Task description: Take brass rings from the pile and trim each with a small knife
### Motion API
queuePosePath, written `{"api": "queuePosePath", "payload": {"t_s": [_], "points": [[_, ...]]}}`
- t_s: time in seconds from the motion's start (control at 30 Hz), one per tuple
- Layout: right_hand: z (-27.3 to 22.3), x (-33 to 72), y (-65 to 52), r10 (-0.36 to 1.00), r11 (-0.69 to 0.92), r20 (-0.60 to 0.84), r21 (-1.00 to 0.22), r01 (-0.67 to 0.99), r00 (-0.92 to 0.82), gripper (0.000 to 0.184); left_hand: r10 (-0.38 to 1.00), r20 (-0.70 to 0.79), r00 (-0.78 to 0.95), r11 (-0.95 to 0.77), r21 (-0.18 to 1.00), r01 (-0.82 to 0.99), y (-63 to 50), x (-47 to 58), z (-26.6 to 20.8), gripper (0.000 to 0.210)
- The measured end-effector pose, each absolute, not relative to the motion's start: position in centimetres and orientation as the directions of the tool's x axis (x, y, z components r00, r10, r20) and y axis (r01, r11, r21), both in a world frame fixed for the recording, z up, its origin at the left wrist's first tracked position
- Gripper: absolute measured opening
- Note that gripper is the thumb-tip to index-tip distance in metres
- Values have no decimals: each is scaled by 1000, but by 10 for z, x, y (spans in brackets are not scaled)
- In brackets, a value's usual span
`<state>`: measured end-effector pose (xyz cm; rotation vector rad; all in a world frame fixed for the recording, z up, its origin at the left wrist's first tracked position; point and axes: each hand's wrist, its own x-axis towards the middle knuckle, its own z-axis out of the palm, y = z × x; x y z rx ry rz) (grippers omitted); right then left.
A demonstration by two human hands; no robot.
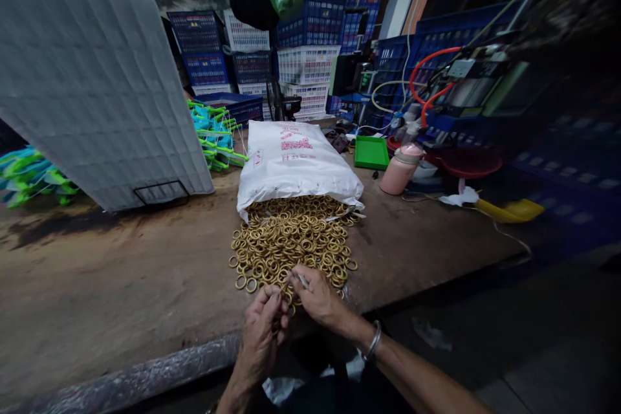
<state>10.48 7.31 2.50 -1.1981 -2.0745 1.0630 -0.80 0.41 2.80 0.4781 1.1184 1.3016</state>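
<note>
A pile of brass-coloured rings spills from the mouth of a white woven sack with red print. At the near edge of this pile, my left hand is closed in a pinch; whatever its fingertips hold is hidden. Close beside it, my right hand reaches over the rings with its fingers closed. A small pale piece shows by its thumb, too small to name. The fingertips of both hands nearly meet, with a few rings just beneath and between them.
A large grey padded panel stands at left beside green and blue plastic pieces. Behind the sack are stacked crates. To the right are a green tray, a pink bottle and a yellow scoop. The table's edge is near me.
</note>
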Motion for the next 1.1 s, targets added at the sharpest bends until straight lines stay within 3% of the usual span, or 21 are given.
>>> {"api": "queuePosePath", "payload": {"t_s": [0.07, 0.13, 0.27, 0.63, 0.77, 0.93, 1.1], "points": [[24, 108, 69, 840, 422, 80, -717, 555, -536, 11, 922, -362, -141, 248, 828, -502, 5, -7, 27, 28], [24, 109, 65, 809, 499, 63, -600, 626, -585, 17, 928, -343, -148, 231, 838, -494, 6, -7, 25, 30], [24, 109, 61, 793, 546, 8, -454, 704, -609, 23, 933, -321, -163, 214, 859, -464, 5, -7, 19, 30], [20, 109, 67, 834, 516, -29, -312, 798, -551, 23, 930, -316, -188, 235, 905, -354, -2, -5, 21, 27], [18, 121, 87, 904, 409, -10, -275, 870, -428, 22, 934, -358, 3, 341, 884, -320, -19, 2, 22, 29], [17, 133, 116, 925, 380, 144, -311, 871, -351, 23, 840, -461, 287, 534, 799, -277, -30, 11, -39, 37], [15, 133, 138, 944, 326, 148, -278, 903, -295, 16, 684, -685, 250, 729, 636, -253, -28, 14, -99, 35]]}}
